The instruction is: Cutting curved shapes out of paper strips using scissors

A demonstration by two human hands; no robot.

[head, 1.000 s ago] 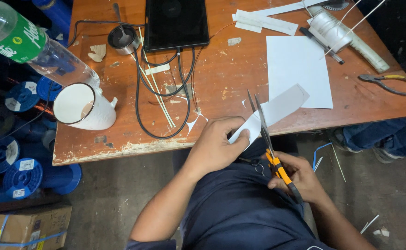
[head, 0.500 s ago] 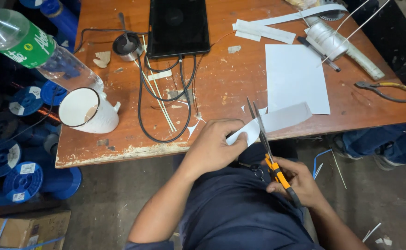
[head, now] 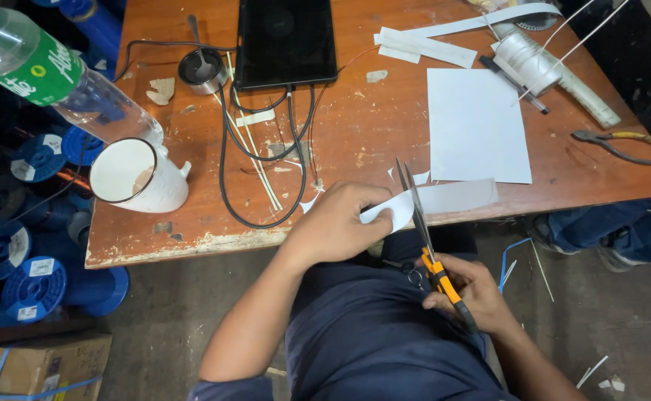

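My left hand (head: 338, 221) pinches a white paper strip (head: 452, 197) at the front edge of the worn wooden table (head: 192, 245). My right hand (head: 468, 293) grips orange-handled scissors (head: 420, 223) below the edge. Their blades point up and away from me, closing across the strip just right of my left fingers. The strip's free end reaches right, over the table edge. A white paper sheet (head: 477, 122) lies flat just beyond the strip.
A white mug (head: 136, 176) and a clear plastic bottle (head: 50, 78) lie at the table's left. A black tablet (head: 287, 41) with looped black cables, a small metal cup (head: 202, 70), a white thread spool (head: 528, 59) and pliers (head: 617, 142) are on the table. Blue spools (head: 32, 276) lie on the floor left.
The scissors and both hands stay at the strip. The view has shifted slightly, and the strip's free end has dropped a little lower toward the table edge.
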